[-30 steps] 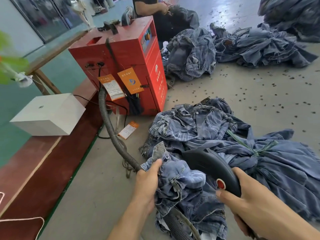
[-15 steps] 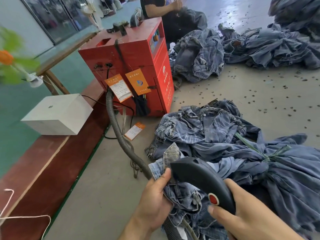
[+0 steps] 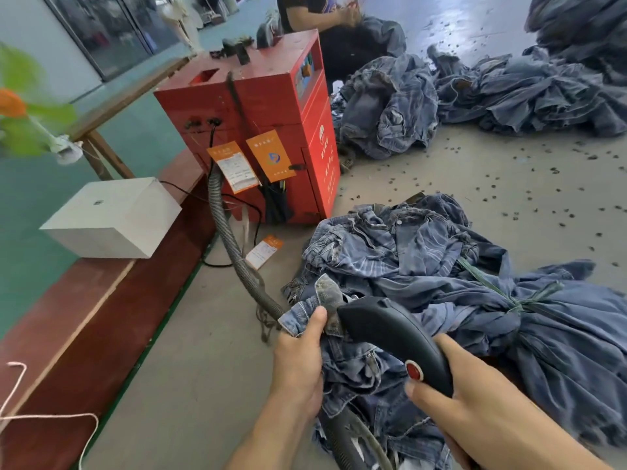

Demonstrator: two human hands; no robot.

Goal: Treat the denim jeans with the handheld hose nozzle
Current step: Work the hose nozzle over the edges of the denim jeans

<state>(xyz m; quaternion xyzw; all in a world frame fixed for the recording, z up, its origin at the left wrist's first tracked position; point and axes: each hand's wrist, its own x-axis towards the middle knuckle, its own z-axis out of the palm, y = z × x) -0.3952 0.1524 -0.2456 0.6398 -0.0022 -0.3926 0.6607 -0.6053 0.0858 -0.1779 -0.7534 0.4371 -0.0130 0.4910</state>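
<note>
Right hand (image 3: 481,412) grips nozzle (image 3: 390,330); grey floor (image 3: 475,184) littered with scraps.

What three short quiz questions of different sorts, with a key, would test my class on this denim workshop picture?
1. True or false: the left hand grips a fold of the jeans.
2. Which hand holds the black nozzle? A left, B right.
3. Fill in: the grey hose runs to the ____ machine.

Key: 1 true; 2 B; 3 red.
</note>
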